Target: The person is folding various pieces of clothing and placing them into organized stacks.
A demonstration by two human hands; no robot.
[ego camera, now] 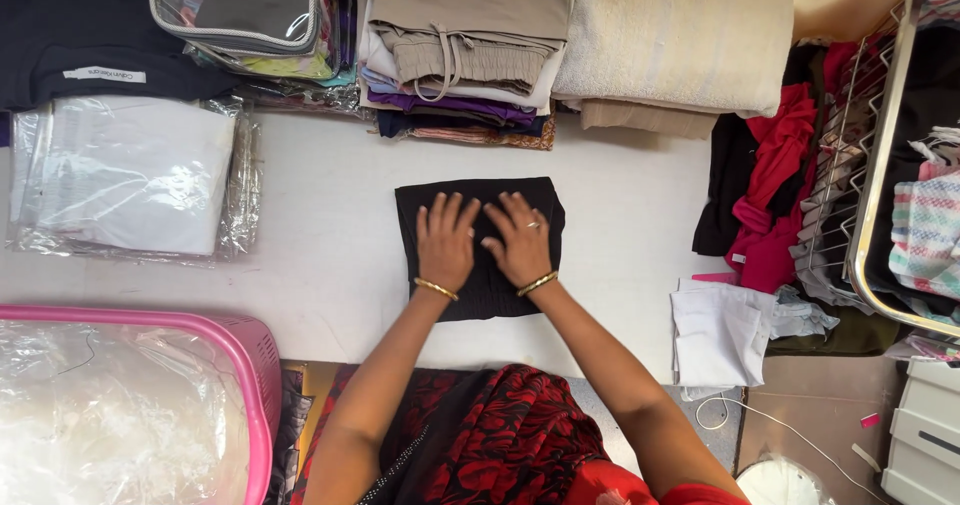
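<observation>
On white table (320, 265), mid-surface: one folded black garment (480, 295), roughly square, long axis running slightly away from person. Two hands on top, side by side: left hand (445, 245) and right hand (520, 243) flat, fingers spread, palms pressing down, gripping nothing. One gold bangle per wrist.

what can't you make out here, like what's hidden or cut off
Head view, the only one:
- Black folded cloth: its middle is covered by the left hand and right hand, both flat on it.
- Pink basket: cut off by the left and bottom edges; crinkled plastic hides its contents.
- Wire rack: cut off by the right edge.
- Clear zip pouch: top cut off; contents blurred behind the plastic.
</observation>
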